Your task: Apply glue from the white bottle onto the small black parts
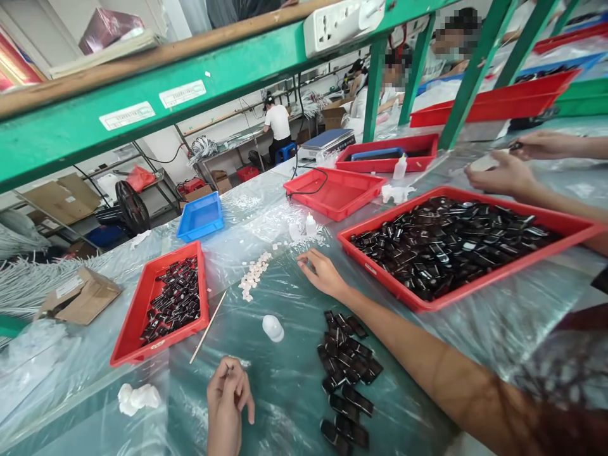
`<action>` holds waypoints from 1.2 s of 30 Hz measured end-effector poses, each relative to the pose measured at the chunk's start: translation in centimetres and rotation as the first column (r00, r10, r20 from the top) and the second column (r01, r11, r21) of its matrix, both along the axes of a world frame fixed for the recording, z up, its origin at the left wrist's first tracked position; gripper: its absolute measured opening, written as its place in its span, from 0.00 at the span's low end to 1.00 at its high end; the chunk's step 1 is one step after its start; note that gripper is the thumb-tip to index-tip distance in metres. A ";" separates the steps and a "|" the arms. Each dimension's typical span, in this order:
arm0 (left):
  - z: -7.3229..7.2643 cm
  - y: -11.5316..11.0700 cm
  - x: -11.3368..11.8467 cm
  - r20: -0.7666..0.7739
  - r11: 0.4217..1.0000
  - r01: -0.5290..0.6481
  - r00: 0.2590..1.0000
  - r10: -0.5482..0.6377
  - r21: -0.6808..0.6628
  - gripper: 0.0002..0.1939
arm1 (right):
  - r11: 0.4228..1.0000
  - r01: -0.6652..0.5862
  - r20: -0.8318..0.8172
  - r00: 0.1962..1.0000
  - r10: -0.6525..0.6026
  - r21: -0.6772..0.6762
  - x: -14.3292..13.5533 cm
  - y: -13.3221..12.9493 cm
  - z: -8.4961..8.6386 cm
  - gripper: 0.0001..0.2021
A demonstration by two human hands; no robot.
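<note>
Here your left hand (228,396) curls its fingers together on the bench (294,392), while your right hand (323,272) rests with fingers loosely spread beside the small white pieces (254,277), holding nothing.

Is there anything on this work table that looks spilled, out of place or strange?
Yes. Many black parts lie loose on the plastic-covered table in a ragged pile, outside any red tray. Small white pieces are scattered near the right hand. A thin stick lies askew, and a crumpled white wad sits near the edge.
</note>
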State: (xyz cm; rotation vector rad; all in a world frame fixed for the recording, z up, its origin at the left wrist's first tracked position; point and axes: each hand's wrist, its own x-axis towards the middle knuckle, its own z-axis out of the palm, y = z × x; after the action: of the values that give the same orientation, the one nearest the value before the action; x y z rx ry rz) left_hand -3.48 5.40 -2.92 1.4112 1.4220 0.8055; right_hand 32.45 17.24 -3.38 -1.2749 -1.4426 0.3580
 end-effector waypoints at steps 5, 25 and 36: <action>0.4 -0.7 0.7 0.180 0.973 -0.215 0.964 0.198 0.085 0.12 | 0.997 0.042 0.012 0.999 -0.042 -0.057 0.6 1.2 -1.4 0.15; 6.4 0.8 -3.2 -0.468 0.898 -0.039 0.843 0.265 0.439 0.15 | 0.971 0.038 -0.090 0.994 -0.061 -0.237 0.5 1.0 -1.5 0.11; 16.3 7.2 -10.8 -0.939 0.898 0.316 0.257 0.228 0.304 0.07 | 0.960 0.013 -0.117 0.992 -0.047 -0.279 1.0 1.0 -0.9 0.16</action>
State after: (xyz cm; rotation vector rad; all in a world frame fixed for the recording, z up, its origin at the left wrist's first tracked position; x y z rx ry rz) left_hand -14.27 12.61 13.33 2.5810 2.1658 0.0526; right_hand 33.45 18.20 -4.24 -1.4709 -1.2984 0.6260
